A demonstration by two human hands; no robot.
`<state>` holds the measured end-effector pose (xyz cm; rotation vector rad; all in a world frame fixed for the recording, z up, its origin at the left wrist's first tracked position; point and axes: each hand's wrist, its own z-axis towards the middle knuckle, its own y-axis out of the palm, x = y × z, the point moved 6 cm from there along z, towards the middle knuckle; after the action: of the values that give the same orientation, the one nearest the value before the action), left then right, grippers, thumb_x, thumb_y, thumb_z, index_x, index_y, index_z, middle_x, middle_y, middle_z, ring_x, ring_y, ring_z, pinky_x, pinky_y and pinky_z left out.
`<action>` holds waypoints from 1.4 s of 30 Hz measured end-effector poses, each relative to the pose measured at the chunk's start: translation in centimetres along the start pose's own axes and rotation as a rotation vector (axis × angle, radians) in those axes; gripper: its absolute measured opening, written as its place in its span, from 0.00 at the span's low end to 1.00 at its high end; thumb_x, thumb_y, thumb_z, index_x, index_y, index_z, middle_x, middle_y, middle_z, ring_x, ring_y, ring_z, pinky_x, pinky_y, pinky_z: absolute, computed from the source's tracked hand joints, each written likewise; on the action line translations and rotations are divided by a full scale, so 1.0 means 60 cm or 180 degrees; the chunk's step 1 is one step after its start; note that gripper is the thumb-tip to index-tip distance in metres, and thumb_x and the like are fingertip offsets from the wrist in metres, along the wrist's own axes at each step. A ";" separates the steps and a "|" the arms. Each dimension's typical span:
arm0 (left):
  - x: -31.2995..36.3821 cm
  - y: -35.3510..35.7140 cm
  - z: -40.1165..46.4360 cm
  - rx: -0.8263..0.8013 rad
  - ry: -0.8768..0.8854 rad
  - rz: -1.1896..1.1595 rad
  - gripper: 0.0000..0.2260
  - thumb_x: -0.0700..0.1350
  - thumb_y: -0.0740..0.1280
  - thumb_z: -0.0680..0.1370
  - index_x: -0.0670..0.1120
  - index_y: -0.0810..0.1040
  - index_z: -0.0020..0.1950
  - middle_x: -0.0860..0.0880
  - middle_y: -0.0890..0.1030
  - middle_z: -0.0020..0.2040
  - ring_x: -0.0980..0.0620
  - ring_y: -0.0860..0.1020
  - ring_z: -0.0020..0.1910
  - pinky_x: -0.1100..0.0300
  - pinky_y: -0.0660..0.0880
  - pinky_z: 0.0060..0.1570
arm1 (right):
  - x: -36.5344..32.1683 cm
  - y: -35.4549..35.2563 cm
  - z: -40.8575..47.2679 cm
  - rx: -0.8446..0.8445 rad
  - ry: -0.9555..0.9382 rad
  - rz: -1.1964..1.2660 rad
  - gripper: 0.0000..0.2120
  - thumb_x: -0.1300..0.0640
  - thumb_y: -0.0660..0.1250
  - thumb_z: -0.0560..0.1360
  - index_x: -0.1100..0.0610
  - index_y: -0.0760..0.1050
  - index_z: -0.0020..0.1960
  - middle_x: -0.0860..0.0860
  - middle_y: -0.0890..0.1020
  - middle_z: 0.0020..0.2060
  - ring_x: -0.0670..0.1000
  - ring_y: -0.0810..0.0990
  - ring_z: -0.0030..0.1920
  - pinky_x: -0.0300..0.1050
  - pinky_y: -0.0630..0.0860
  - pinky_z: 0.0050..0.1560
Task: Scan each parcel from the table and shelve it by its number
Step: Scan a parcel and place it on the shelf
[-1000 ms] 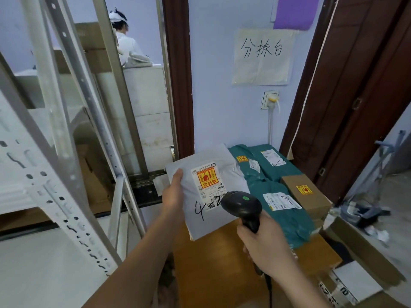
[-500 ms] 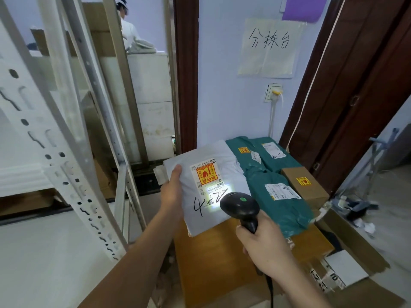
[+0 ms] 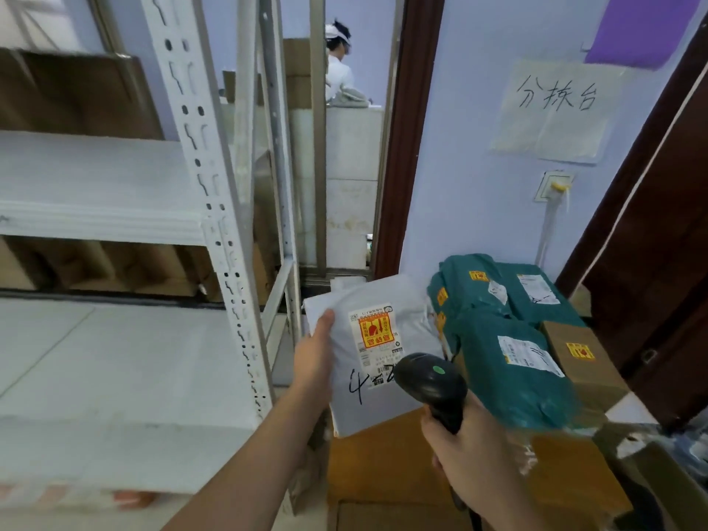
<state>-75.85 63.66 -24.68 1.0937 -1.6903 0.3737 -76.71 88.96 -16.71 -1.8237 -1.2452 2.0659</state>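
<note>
Hands fill the lower centre of the frame. The right hand (image 3: 471, 450) is wrapped around the grip of a black handheld barcode scanner (image 3: 431, 381), whose head points at the label of a flat grey plastic mailer parcel (image 3: 379, 354). The left hand (image 3: 316, 358) grips that parcel by its left edge, thumb on the front, holding it above the left end of the orange-brown wooden bench (image 3: 387, 461); "4-" is handwritten on it in black. Just right of it, teal plastic mailer parcels (image 3: 513, 362) lie piled on the bench, with a brown cardboard box (image 3: 582, 362) beside them. White metal shelving (image 3: 214, 208) stands at the left. Farther back, a handwritten paper sign (image 3: 551, 113) hangs on the pale blue wall.
</note>
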 end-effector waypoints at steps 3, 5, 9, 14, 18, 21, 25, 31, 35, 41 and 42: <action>-0.009 -0.042 -0.070 0.0196 0.0083 -0.0132 0.23 0.64 0.69 0.79 0.45 0.84 0.59 0.45 0.89 0.49 0.41 0.87 0.51 0.43 0.82 0.57 | 0.014 -0.002 -0.028 -0.0254 -0.0117 0.0094 0.07 0.55 0.70 0.76 0.47 0.73 0.48 0.54 0.81 0.34 0.48 0.82 0.31 0.46 0.81 0.36; -0.015 -0.079 -0.114 0.0397 0.0103 -0.0231 0.19 0.59 0.66 0.83 0.44 0.84 0.59 0.44 0.89 0.47 0.41 0.88 0.48 0.50 0.83 0.48 | 0.013 0.002 -0.047 -0.0429 -0.0207 0.0158 0.05 0.56 0.70 0.75 0.50 0.74 0.48 0.55 0.81 0.31 0.49 0.81 0.29 0.47 0.80 0.34; -0.011 -0.187 -0.176 0.0915 0.0226 -0.0464 0.21 0.59 0.67 0.82 0.41 0.84 0.59 0.42 0.89 0.47 0.39 0.87 0.47 0.50 0.82 0.44 | -0.017 0.038 -0.084 -0.0746 -0.0411 0.0283 0.06 0.59 0.71 0.75 0.52 0.75 0.48 0.56 0.81 0.32 0.47 0.79 0.29 0.40 0.76 0.32; 0.036 -0.351 -0.261 0.1526 0.0407 -0.0765 0.21 0.60 0.68 0.81 0.41 0.85 0.56 0.41 0.88 0.46 0.35 0.86 0.49 0.39 0.82 0.57 | -0.087 0.127 -0.116 -0.1104 -0.0620 0.0327 0.08 0.59 0.73 0.73 0.54 0.77 0.51 0.52 0.81 0.34 0.49 0.80 0.35 0.41 0.74 0.38; 0.087 -0.509 -0.323 0.2015 0.0686 -0.1027 0.26 0.63 0.71 0.76 0.43 0.82 0.60 0.42 0.88 0.47 0.37 0.86 0.48 0.39 0.81 0.58 | -0.173 0.234 -0.150 -0.1502 -0.0911 0.0190 0.08 0.53 0.74 0.71 0.55 0.80 0.47 0.47 0.82 0.31 0.48 0.83 0.38 0.38 0.78 0.40; 0.110 -0.646 -0.336 0.2320 0.0905 -0.1232 0.38 0.73 0.75 0.66 0.46 0.80 0.63 0.45 0.86 0.53 0.40 0.85 0.50 0.38 0.80 0.59 | -0.264 0.299 -0.187 -0.1477 -0.1210 0.0297 0.06 0.60 0.74 0.70 0.54 0.80 0.46 0.49 0.81 0.26 0.47 0.83 0.34 0.25 0.70 0.31; 0.153 -0.805 -0.359 0.2430 0.1136 -0.1341 0.33 0.70 0.75 0.67 0.46 0.85 0.59 0.43 0.88 0.52 0.36 0.87 0.51 0.34 0.80 0.58 | -0.383 0.393 -0.237 -0.1873 -0.1325 0.0580 0.04 0.59 0.70 0.74 0.54 0.77 0.47 0.58 0.80 0.23 0.51 0.78 0.21 0.40 0.74 0.24; 0.241 -0.932 -0.422 0.2632 0.1399 -0.1290 0.30 0.66 0.73 0.69 0.44 0.84 0.59 0.41 0.88 0.50 0.34 0.87 0.50 0.31 0.79 0.59 | -0.549 0.506 -0.266 -0.2269 -0.1664 0.0708 0.02 0.57 0.67 0.76 0.53 0.75 0.48 0.57 0.79 0.27 0.48 0.76 0.23 0.42 0.74 0.28; 0.288 -1.008 -0.417 0.2794 0.1495 -0.1258 0.24 0.63 0.70 0.77 0.44 0.84 0.59 0.42 0.89 0.49 0.35 0.87 0.50 0.32 0.79 0.60 | -0.643 0.576 -0.267 -0.2456 -0.1865 0.0708 0.02 0.58 0.66 0.77 0.55 0.74 0.49 0.57 0.79 0.29 0.47 0.75 0.24 0.41 0.74 0.28; 0.365 -1.102 -0.346 0.2852 0.1620 -0.1262 0.23 0.62 0.69 0.79 0.44 0.83 0.60 0.43 0.89 0.48 0.38 0.87 0.49 0.39 0.82 0.53 | -0.759 0.689 -0.229 -0.2685 -0.2104 0.0765 0.02 0.59 0.67 0.77 0.54 0.75 0.47 0.56 0.78 0.27 0.46 0.75 0.23 0.37 0.72 0.25; 0.382 -1.118 -0.329 0.2864 0.1647 -0.1224 0.22 0.61 0.68 0.81 0.43 0.83 0.60 0.44 0.89 0.47 0.40 0.87 0.47 0.45 0.82 0.48 | -0.775 0.708 -0.217 -0.2710 -0.2096 0.0791 0.02 0.58 0.68 0.77 0.55 0.75 0.46 0.56 0.78 0.26 0.47 0.75 0.23 0.37 0.72 0.26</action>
<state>-11.13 30.42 -13.59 1.7333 -0.7967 1.1153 -35.29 40.76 -6.80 -1.6113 -2.4851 2.6434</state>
